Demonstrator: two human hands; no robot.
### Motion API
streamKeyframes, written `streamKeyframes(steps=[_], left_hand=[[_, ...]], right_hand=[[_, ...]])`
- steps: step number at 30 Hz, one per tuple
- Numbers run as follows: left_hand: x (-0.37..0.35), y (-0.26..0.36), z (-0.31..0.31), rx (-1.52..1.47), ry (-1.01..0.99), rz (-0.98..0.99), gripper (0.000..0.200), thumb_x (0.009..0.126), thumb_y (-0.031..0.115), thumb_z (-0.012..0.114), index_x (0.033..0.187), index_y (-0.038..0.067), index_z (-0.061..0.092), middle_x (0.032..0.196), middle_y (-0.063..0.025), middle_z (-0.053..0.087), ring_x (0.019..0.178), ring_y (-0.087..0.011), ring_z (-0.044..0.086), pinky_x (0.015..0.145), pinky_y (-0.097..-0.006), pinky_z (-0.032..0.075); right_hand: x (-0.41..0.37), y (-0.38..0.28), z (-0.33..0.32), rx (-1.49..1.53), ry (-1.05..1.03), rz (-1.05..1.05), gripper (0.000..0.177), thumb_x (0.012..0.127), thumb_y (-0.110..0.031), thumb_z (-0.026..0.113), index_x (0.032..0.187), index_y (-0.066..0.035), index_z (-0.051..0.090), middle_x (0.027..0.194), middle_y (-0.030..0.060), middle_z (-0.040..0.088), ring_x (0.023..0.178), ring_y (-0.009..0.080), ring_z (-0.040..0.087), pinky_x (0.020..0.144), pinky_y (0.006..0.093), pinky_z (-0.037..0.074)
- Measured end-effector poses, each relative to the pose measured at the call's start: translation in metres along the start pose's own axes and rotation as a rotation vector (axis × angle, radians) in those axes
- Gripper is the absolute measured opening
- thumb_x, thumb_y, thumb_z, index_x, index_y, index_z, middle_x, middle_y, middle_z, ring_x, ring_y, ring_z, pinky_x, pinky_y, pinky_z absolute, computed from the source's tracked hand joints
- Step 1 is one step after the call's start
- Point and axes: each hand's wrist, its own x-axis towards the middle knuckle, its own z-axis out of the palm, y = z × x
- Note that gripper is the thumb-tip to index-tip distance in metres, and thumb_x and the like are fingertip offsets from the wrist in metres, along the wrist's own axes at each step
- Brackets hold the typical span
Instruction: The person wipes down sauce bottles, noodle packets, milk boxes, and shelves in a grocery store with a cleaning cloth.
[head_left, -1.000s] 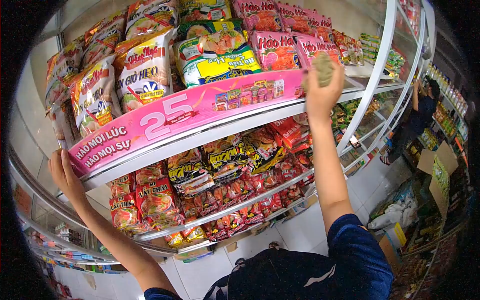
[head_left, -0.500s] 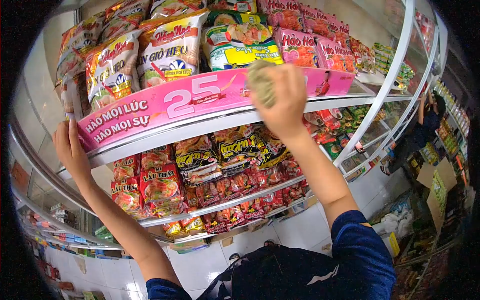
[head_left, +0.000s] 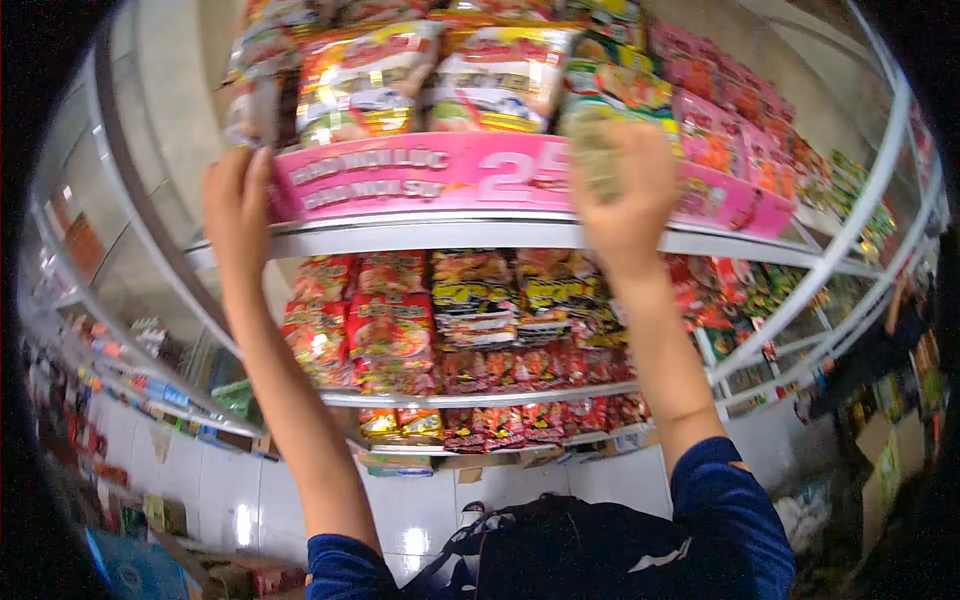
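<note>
Blurred lettering [head_left: 371,162] on pink strip [head_left: 728,200]

This is a shop: a white metal-framed shelving unit [head_left: 430,234] holds rows of shiny, brightly printed plastic noodle packets [head_left: 390,330] on stacked tiers, a pink printed promotional strip [head_left: 400,180] runs along the upper shelf's front edge, and more small packaged goods [head_left: 880,400] line the far right side above white floor tiles [head_left: 225,500].
</note>
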Motion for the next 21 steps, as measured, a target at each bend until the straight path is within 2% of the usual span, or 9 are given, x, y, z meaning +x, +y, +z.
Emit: streamKeyframes(steps=[4, 6, 8, 9, 11, 13, 15, 18, 21], left_hand=[[0.001, 0.004, -0.004, 0.024, -0.030, 0.019, 0.024, 0.081, 0.022, 0.051, 0.069, 0.001, 0.050, 0.067, -0.0118, 0.050, 0.068, -0.0273, 0.045, 0.063, -0.0351, 0.035], [0.001, 0.006, -0.005, 0.040, -0.031, 0.018, 0.025, 0.081, 0.022, 0.051, 0.068, 0.001, 0.050, 0.067, -0.0110, 0.050, 0.068, -0.0269, 0.045, 0.063, -0.0349, 0.035], [0.000, 0.006, -0.002, 0.030, -0.003, -0.013, 0.024, 0.081, 0.022, 0.051, 0.067, 0.002, 0.050, 0.065, -0.0100, 0.049, 0.066, -0.0255, 0.044, 0.061, -0.0344, 0.035], [0.000, 0.006, 0.000, 0.040, -0.002, -0.010, 0.024, 0.081, 0.022, 0.051, 0.067, 0.002, 0.050, 0.065, -0.0100, 0.049, 0.066, -0.0255, 0.044, 0.061, -0.0344, 0.035], [-0.001, 0.006, 0.002, 0.034, 0.042, -0.003, 0.024, 0.080, 0.023, 0.051, 0.067, 0.002, 0.051, 0.065, -0.0092, 0.049, 0.065, -0.0249, 0.044, 0.060, -0.0342, 0.035], [-0.001, 0.005, 0.002, 0.057, 0.054, 0.010, 0.024, 0.081, 0.022, 0.051, 0.067, 0.003, 0.051, 0.065, -0.0091, 0.049, 0.065, -0.0250, 0.044, 0.060, -0.0341, 0.035], [-0.002, 0.004, 0.002, 0.016, 0.059, 0.020, 0.023, 0.082, 0.022, 0.048, 0.069, 0.003, 0.051, 0.067, -0.0094, 0.050, 0.066, -0.0260, 0.044, 0.060, -0.0341, 0.035], [-0.004, -0.002, 0.006, -0.041, 0.107, 0.050, 0.035, 0.087, 0.030, 0.035, 0.073, 0.003, 0.052, 0.070, -0.0100, 0.051, 0.067, -0.0280, 0.044, 0.062, -0.0352, 0.035], [-0.005, -0.007, 0.005, -0.111, 0.082, 0.017, 0.047, 0.089, 0.039, 0.026, 0.076, 0.002, 0.053, 0.075, -0.0113, 0.053, 0.070, -0.0287, 0.045, 0.065, -0.0360, 0.036]], right_hand=[[0.015, 0.017, -0.005, 0.040, 0.194, 0.219, 0.032, 0.063, -0.016, 0.067, 0.090, -0.009, 0.051, 0.083, 0.0093, 0.049, 0.078, 0.0278, 0.048, 0.067, 0.0377, 0.039], [0.012, -0.002, 0.001, -0.072, 0.074, 0.056, 0.034, 0.063, -0.018, 0.067, 0.092, -0.010, 0.051, 0.084, 0.0098, 0.049, 0.081, 0.0279, 0.046, 0.070, 0.0396, 0.036], [-0.001, -0.029, 0.010, 0.096, -0.168, -0.062, 0.034, 0.063, -0.025, 0.063, 0.094, -0.014, 0.051, 0.090, 0.0092, 0.045, 0.086, 0.0294, 0.044, 0.074, 0.0416, 0.034], [-0.005, -0.041, 0.006, 0.149, -0.279, -0.082, 0.038, 0.062, -0.021, 0.059, 0.097, -0.011, 0.047, 0.092, 0.0114, 0.043, 0.088, 0.0300, 0.043, 0.076, 0.0407, 0.034], [-0.007, -0.026, 0.008, 0.283, -0.254, -0.054, 0.044, 0.060, -0.015, 0.057, 0.100, -0.006, 0.043, 0.095, 0.0151, 0.040, 0.089, 0.0309, 0.042, 0.078, 0.0424, 0.034], [0.000, -0.016, 0.005, 0.307, -0.087, 0.076, 0.046, 0.058, -0.008, 0.054, 0.101, -0.001, 0.038, 0.096, 0.0182, 0.037, 0.090, 0.0323, 0.041, 0.079, 0.0431, 0.034], [0.008, -0.016, 0.013, 0.323, 0.031, 0.172, 0.042, 0.058, -0.002, 0.055, 0.098, -0.001, 0.042, 0.095, 0.0164, 0.041, 0.091, 0.0323, 0.042, 0.079, 0.0425, 0.035], [0.015, -0.049, 0.029, 0.173, -0.102, -0.124, 0.028, 0.060, 0.002, 0.056, 0.087, -0.004, 0.051, 0.091, 0.0093, 0.050, 0.092, 0.0289, 0.044, 0.080, 0.0398, 0.037], [0.016, -0.084, 0.049, 0.433, -0.291, -0.305, 0.025, 0.060, 0.005, 0.054, 0.084, -0.003, 0.055, 0.091, 0.0099, 0.049, 0.092, 0.0283, 0.045, 0.081, 0.0386, 0.037]])
